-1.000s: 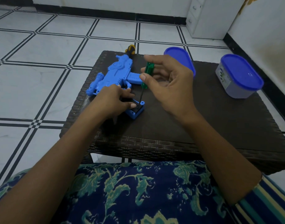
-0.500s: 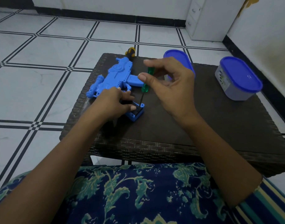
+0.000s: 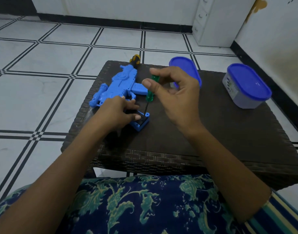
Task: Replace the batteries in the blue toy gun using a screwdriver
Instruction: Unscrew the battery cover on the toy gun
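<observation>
The blue toy gun (image 3: 118, 86) lies on its side at the left of the dark wicker table (image 3: 204, 132). Its grip end (image 3: 140, 123), with a dark battery bay, points toward me. My left hand (image 3: 118, 114) rests on the grip and holds it down, thumb beside the bay. My right hand (image 3: 174, 95) pinches the green handle of a screwdriver (image 3: 150, 91) between thumb and fingers. The screwdriver stands nearly upright, its thin shaft reaching down to the rim of the grip end.
A black and yellow screwdriver handle (image 3: 135, 59) sticks out behind the gun at the table's far edge. A blue lidded container (image 3: 185, 70) sits behind my right hand, another (image 3: 246, 86) at the far right. A white cabinet (image 3: 217, 21) stands beyond.
My right fingers have shifted round the green handle, which stays upright on the same spot. My left hand has not moved on the grip.
</observation>
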Demonstrator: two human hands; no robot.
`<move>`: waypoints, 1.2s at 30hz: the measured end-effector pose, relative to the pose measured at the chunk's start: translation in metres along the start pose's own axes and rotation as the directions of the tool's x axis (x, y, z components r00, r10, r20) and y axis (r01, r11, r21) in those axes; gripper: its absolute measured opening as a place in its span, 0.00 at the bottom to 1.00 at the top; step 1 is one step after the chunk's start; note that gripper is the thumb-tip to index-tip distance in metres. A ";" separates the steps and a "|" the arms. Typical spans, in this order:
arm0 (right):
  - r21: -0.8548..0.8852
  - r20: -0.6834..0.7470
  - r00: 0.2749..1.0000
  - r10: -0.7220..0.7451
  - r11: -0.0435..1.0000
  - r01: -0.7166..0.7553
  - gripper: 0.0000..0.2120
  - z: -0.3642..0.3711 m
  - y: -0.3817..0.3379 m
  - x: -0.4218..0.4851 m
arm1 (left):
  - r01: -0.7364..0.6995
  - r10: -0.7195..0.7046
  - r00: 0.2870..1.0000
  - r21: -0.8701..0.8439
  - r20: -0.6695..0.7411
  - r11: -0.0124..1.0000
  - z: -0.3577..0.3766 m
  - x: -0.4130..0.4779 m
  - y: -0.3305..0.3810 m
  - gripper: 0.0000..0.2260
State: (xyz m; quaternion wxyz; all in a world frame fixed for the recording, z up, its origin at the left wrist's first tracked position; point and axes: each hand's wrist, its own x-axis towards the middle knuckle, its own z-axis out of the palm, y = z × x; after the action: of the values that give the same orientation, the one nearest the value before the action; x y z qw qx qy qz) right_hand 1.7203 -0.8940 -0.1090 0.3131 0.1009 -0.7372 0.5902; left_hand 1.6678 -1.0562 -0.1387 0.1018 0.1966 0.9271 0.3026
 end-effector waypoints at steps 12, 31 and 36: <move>-0.072 -0.017 0.994 -0.103 0.992 0.102 0.11 0.008 0.001 -0.008 | -0.004 0.004 1.000 0.031 -0.004 1.000 -0.001 0.000 0.002 0.19; -0.176 -0.068 0.984 -0.165 0.973 0.151 0.10 0.003 0.001 -0.003 | -0.011 0.011 1.000 0.019 -0.013 1.000 0.001 0.000 0.002 0.19; -0.119 0.006 0.998 -0.061 0.991 0.061 0.11 0.002 0.004 -0.003 | -0.009 0.009 1.000 0.021 -0.004 1.000 0.001 0.001 0.001 0.19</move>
State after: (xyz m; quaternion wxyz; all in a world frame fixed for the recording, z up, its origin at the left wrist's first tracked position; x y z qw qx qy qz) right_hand 1.7196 -0.8954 -0.1140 0.3357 0.1053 -0.7679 0.5353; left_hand 1.6674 -1.0549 -0.1390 0.0965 0.2013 0.9294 0.2939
